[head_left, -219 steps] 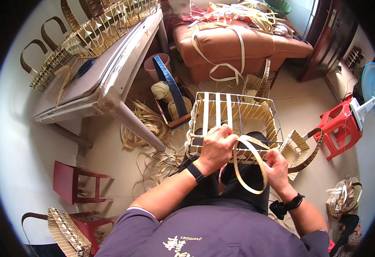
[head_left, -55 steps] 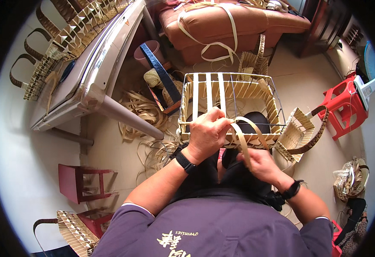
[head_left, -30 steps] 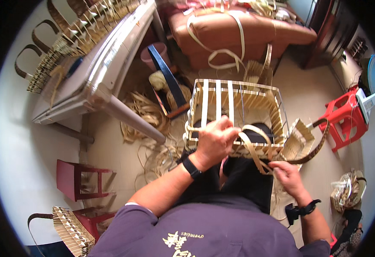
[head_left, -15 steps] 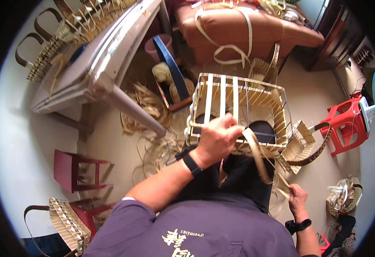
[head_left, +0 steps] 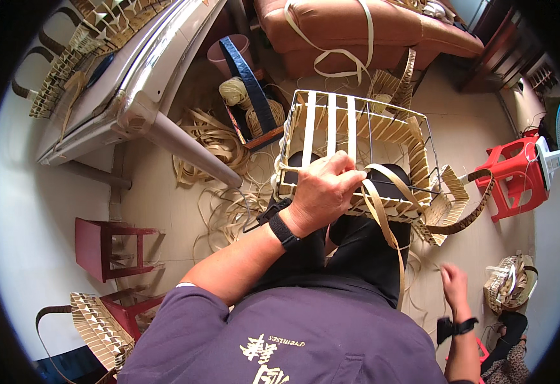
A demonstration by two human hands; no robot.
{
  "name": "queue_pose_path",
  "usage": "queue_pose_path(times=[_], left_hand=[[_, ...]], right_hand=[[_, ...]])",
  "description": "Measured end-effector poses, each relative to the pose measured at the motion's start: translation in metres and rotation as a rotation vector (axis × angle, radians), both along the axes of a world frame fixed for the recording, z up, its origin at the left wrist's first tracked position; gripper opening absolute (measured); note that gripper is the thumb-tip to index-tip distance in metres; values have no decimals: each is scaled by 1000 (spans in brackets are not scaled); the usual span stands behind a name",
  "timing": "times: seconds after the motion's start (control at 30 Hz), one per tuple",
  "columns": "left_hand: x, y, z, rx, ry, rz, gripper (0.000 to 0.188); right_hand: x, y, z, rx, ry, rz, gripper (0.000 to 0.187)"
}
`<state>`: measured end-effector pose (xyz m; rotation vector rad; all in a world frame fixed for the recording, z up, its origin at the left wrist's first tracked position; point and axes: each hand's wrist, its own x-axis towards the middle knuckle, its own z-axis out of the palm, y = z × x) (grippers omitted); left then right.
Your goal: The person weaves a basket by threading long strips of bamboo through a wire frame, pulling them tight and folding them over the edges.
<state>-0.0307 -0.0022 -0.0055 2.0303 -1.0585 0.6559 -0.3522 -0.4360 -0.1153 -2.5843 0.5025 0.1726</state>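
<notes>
A wire-framed basket [head_left: 382, 131], partly woven with pale cane strips, rests on my knees. My left hand [head_left: 323, 192] is closed over its near rim, pinning a long pale strip [head_left: 387, 230] that loops off the rim and hangs down over my dark trousers. My right hand [head_left: 454, 287] is low at my right side, away from the basket, fingers apart above the floor; whether it pinches the strip's thin end I cannot tell.
Loose cane strips [head_left: 209, 137] litter the floor left of the basket. A white table [head_left: 132, 96] stands far left, an orange sofa [head_left: 357, 25] behind, a red stool [head_left: 517, 182] at right, small red stools [head_left: 110, 246] near left, and finished baskets [head_left: 97, 326].
My right hand has dropped from the basket rim down to my right side. The strip now trails long over my lap. My left hand has stayed gripping the rim.
</notes>
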Motion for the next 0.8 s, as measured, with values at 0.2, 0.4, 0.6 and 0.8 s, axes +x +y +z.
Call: queue_pose_path(times=[0.2,0.4,0.6,0.8], left_hand=[[10,3,-6,-41,32,-2,21],[10,11,-7,-43,49,-2,25],[1,2,9,-5,-3,-28,22],[10,9,-5,-75,42,-39,18]], right_hand=[[194,183,121,460,-132,367,35],[176,173,120,263,-293,344,7],[-50,6,-25,-344,47,155,14],[-393,-148,-30,-834,1035,225,29]])
